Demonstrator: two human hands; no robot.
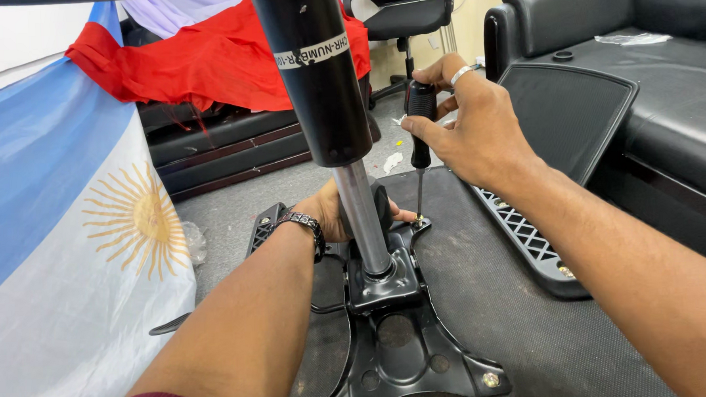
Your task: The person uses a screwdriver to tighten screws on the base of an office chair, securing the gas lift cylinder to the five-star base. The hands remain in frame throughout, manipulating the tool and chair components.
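Two hands: left hand [334, 211], right hand [469, 122]. One screwdriver [420, 132], one gas-lift column [329, 104], one black mounting plate [407, 355], two armrest pads [556, 126] (the second [265, 226] barely shows), two draped flags [61, 235] [204, 58].

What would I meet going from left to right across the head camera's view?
Sun-emblem flag → left hand → gas-lift column → screwdriver → right hand → black armrest pad → black sofa.

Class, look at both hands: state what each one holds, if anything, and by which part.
The right hand holds a screwdriver by its black handle. The left hand rests on the black mounting plate behind the gas-lift column; its grip is hidden.
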